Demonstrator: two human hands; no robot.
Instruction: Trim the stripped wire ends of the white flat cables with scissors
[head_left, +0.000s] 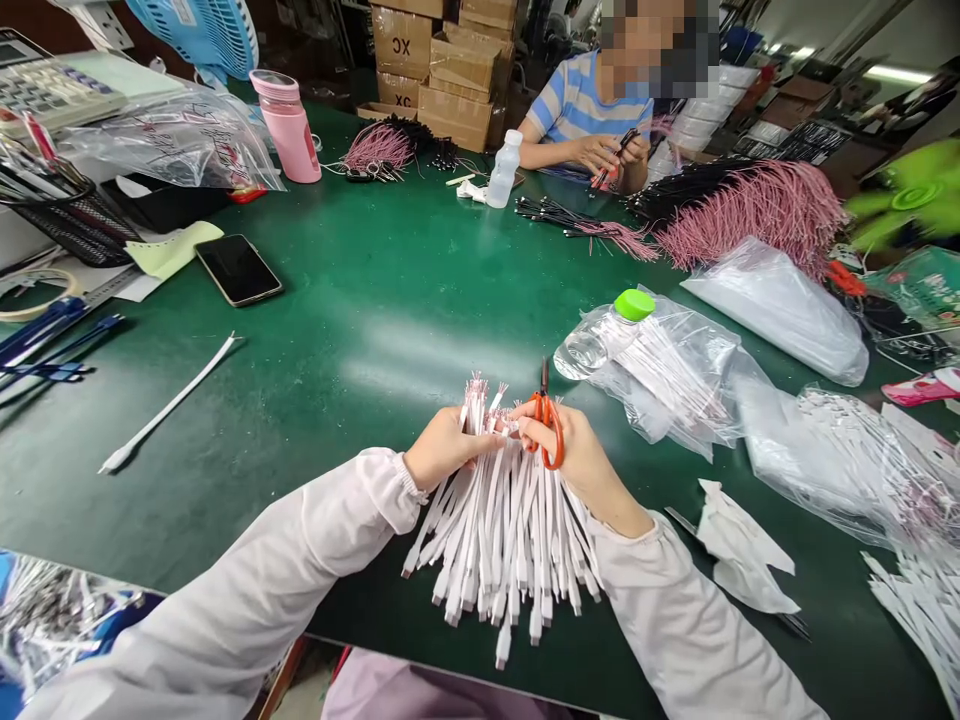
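Note:
A thick bunch of short white flat cables (510, 530) lies fanned out on the green table in front of me. Their plugs point toward me, and stripped pinkish wire ends stick up at the far side. My left hand (454, 445) is closed around the left part of the bunch near those wire ends. Orange-handled scissors (553, 440) sit in my right hand (574, 450), their dark blades pointing away from me. The right fingertips meet the left thumb at the wire ends. What they pinch there is too small to make out.
A single white cable (169, 405) and a phone (238, 268) lie to the left. Right of my hands are a green-capped bottle (600, 340), plastic bags of cables (675, 375) and crumpled white paper (742, 550). Across the green table (360, 290), a co-worker (589, 110) handles dark cables.

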